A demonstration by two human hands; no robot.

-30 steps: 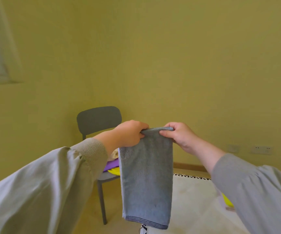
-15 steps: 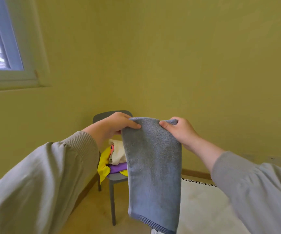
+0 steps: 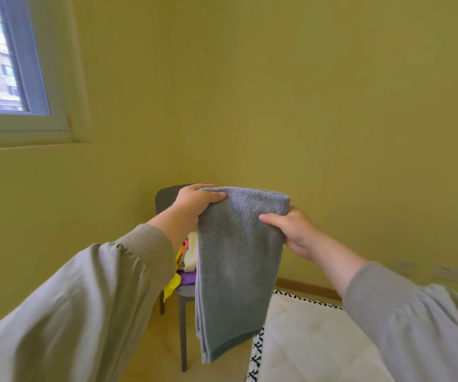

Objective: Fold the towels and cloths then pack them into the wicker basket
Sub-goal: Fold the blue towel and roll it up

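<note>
A grey towel [image 3: 236, 260] hangs folded in several layers in front of me, held up in the air. My left hand [image 3: 194, 205] grips its top left corner, thumb across the front. My right hand [image 3: 291, 230] pinches its right edge a little below the top fold, thumb on the front. Behind the towel a pile of cloths [image 3: 186, 260], cream, yellow, purple and orange, lies on a grey chair [image 3: 183, 293]. No wicker basket is in view.
A surface under a cream cloth with a black-and-white patterned edge [image 3: 305, 340] lies at the lower right. Yellow walls meet in a corner behind the chair. A window [image 3: 1, 64] is at the upper left. Wall sockets [image 3: 453, 272] sit low on the right.
The towel has been folded once more and hangs shorter and thicker. My right hand slid from the top corner down to the right edge. The view has turned up and left.
</note>
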